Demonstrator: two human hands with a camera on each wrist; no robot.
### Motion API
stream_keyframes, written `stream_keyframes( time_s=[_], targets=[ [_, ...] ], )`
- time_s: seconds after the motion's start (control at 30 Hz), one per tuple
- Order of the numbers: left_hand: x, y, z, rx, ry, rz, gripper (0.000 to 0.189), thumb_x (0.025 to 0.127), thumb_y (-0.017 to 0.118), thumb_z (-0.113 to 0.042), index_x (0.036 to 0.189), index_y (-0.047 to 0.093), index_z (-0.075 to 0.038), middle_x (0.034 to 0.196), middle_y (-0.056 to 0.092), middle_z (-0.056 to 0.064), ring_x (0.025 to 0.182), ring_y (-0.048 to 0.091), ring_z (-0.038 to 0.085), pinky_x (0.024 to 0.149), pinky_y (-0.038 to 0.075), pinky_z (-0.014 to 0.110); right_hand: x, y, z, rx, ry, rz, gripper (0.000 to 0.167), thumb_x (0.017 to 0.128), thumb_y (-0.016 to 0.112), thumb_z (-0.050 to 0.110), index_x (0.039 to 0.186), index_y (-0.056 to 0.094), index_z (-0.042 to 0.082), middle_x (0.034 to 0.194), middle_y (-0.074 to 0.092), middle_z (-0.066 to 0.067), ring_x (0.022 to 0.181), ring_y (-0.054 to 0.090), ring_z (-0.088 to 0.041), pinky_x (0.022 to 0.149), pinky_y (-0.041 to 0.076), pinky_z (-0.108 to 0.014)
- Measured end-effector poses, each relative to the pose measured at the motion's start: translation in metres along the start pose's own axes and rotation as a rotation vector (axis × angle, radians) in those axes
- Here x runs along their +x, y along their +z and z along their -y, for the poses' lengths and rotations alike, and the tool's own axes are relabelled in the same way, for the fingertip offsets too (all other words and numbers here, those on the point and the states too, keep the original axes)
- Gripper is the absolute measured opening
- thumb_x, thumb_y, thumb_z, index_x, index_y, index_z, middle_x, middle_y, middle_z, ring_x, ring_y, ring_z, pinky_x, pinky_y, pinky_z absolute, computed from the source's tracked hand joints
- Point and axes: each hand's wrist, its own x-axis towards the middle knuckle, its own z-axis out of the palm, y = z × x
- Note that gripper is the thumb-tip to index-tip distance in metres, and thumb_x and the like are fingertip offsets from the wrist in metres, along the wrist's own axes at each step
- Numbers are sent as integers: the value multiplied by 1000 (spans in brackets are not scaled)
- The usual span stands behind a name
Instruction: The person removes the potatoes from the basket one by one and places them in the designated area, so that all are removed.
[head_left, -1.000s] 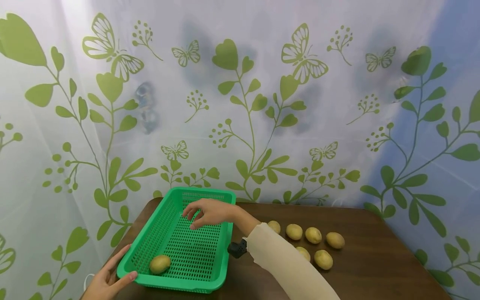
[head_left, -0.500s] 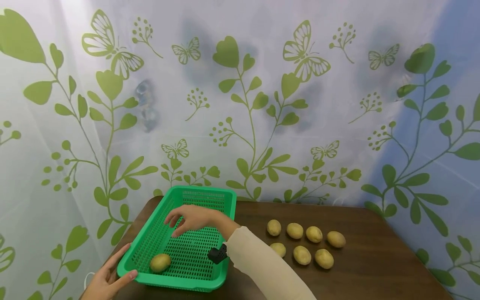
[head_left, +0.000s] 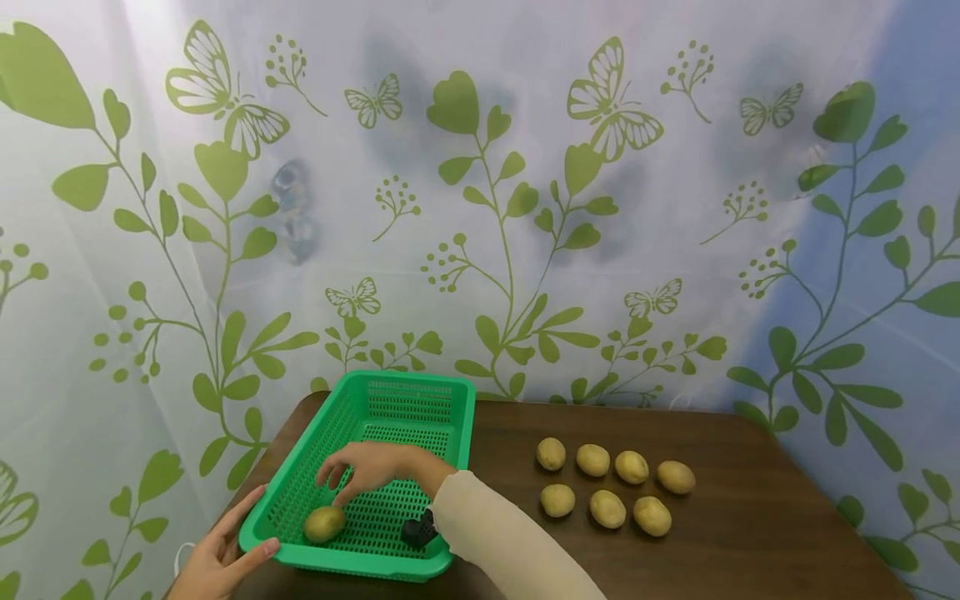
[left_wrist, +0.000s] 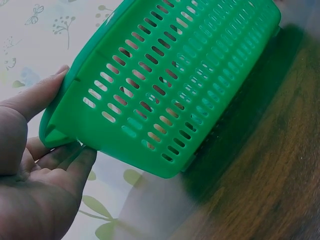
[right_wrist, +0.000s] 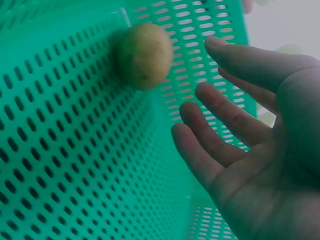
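Note:
A green perforated plastic basket point(head_left: 447, 533) stands on the dark wooden table. My left hand point(head_left: 222, 552) grips its near left corner. In the left wrist view, the thumb of the left hand point(left_wrist: 40, 165) lies over the rim while the fingers curl underneath. One potato point(head_left: 325, 524) lies inside, near that corner, and the right wrist view shows the potato point(right_wrist: 145, 56) against the basket's wall. Over the basket, my right hand point(head_left: 369, 468) holds nothing. Its fingers are loosely bent and spread apart, with the fingertips near the potato; the right hand point(right_wrist: 250, 130) has a gap to it.
Several more potatoes point(head_left: 607, 509) lie in two rows on the table point(head_left: 720, 550), right of the basket. A patterned curtain point(head_left: 495, 208) hangs behind the table's back edge. A small black camera point(head_left: 418, 530) sits on the right wrist.
My right hand has moved left and toward me, lower over the basket and closer to the potato inside. The left hand keeps its grip on the corner.

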Motion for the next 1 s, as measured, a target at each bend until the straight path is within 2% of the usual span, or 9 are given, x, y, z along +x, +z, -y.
stream_keyframes(
  time_s=[0.2,0.37,0.47,0.57,0.77,1.0],
  targets=[
    [0,-1,1,-26,15,19,78,103,61,1,163,10,7,130,52,-28,111,62,-1,84,60,28,7,7,-5,-93,13,48,45,95,79,15,138,66,12,128,64,2,116,59,-5,89,50,-17],
    [0,-1,3,-69,73,49,78,103,59,5,161,7,12,132,53,-28,114,61,-2,85,59,26,10,11,-11,-163,1,113,47,97,77,15,142,63,13,136,61,4,124,55,-5,95,47,-16],
    [-1,0,5,-102,121,69,76,103,57,8,159,5,15,135,53,-25,117,60,0,87,59,26,11,13,-16,-187,16,135,47,98,75,15,143,62,15,134,62,4,125,54,-5,98,46,-17],
    [-1,0,5,-111,140,68,75,103,56,9,159,7,15,137,54,-23,118,60,1,88,58,26,13,15,-18,-198,30,138,47,99,74,17,144,60,17,130,63,5,124,54,-5,99,46,-19],
    [-2,-2,4,-99,117,71,76,103,57,8,159,6,15,135,55,-24,116,61,1,87,59,26,17,19,-17,-259,50,157,52,100,74,26,148,56,22,132,62,8,125,53,-3,102,44,-20],
    [-2,0,4,-130,105,84,77,103,56,8,160,4,13,136,53,-26,118,59,-1,89,58,26,21,22,-19,-242,-40,244,58,102,70,19,156,48,18,152,48,8,133,46,-1,101,41,-14]
  ],
)
